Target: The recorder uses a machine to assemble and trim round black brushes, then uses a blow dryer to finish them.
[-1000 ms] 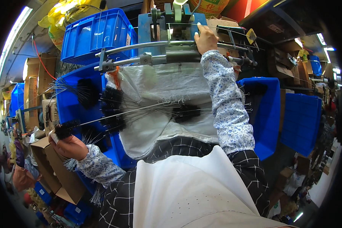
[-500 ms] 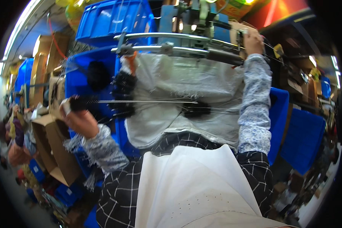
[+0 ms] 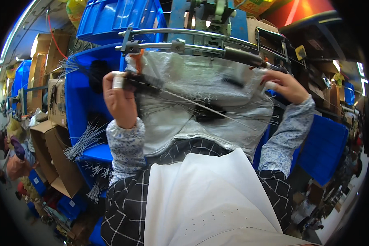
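My left hand (image 3: 122, 100), white tape round a finger, is closed on the bristled end of a black twisted-wire brush (image 3: 145, 83). Its wire stem slants down to the right across my lap. My right hand (image 3: 288, 85), thumb taped white, is just below the right end of the machine's rods; its fingers are bent and the thumb stands apart. A small dark brush (image 3: 233, 81), smeared by motion, shows over the grey plastic sheet (image 3: 174, 65) on my lap. More dark brushes (image 3: 209, 112) with looped wire ends lie in a blurred pile on the sheet.
Metal rods (image 3: 184, 47) of a machine cross in front of me. At left are a blue bin (image 3: 78, 106) with bundles of wires (image 3: 86, 141), another blue crate (image 3: 115, 20) and an open carton (image 3: 55, 160). A blue panel (image 3: 324, 149) stands at right.
My left hand has swung right and up over the lap, tilting the brush stem. My right hand has come down off the machine's right end. A blurred dark brush has appeared above the sheet.
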The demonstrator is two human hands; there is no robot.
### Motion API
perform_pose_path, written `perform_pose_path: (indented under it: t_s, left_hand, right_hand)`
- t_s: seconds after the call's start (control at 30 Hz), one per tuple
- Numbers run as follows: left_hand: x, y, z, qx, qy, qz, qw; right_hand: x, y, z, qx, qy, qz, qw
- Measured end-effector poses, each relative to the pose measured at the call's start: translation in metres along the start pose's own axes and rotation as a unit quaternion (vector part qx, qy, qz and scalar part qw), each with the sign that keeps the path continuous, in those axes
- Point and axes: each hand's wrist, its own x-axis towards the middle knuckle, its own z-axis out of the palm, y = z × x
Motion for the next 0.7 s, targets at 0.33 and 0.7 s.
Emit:
perform_pose_path:
  t_s: [0.33, 0.7]
  left_hand:
    - [-0.022, -0.031, 0.018, 0.312, -0.207, -0.007, 0.927]
    - [0.021, -0.029, -0.116, 0.548, -0.074, -0.147, 0.820]
  right_hand:
    - [0.059, -0.067, 0.114, -0.038, 0.079, -0.138, 0.986]
    - [0.139, 0.017, 0.013, -0.361, 0.520, 0.028, 0.773]
